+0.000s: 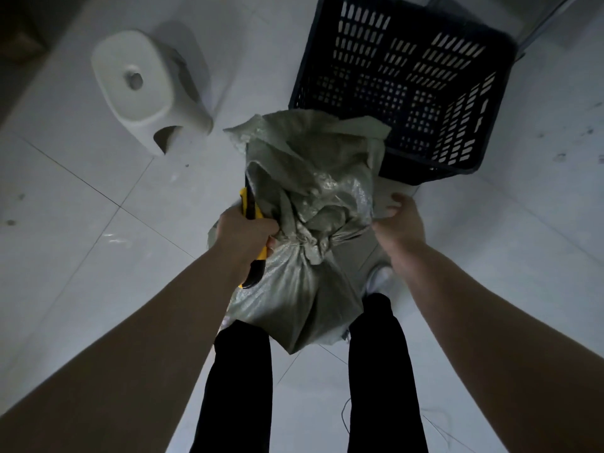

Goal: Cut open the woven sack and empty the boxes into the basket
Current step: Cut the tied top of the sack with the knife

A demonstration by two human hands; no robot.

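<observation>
A grey-green woven sack (304, 289) stands on the floor between my legs, its neck tied in a knot (310, 245) with the loose top flopping toward the basket. My left hand (243, 232) grips a yellow-and-black utility knife (250, 204) and presses against the sack's left side by the knot. On the right side, my right hand (397, 217) pinches a fold of the sack's loose top. The dark slatted plastic basket (327, 60) sits just beyond the sack, with nothing visible inside. The boxes are hidden in the sack.
A white plastic stool (140, 86) lies on its side on the tiled floor at the upper left. A thin string (438, 429) lies on the floor at the lower right. My black trouser legs (242, 387) flank the sack.
</observation>
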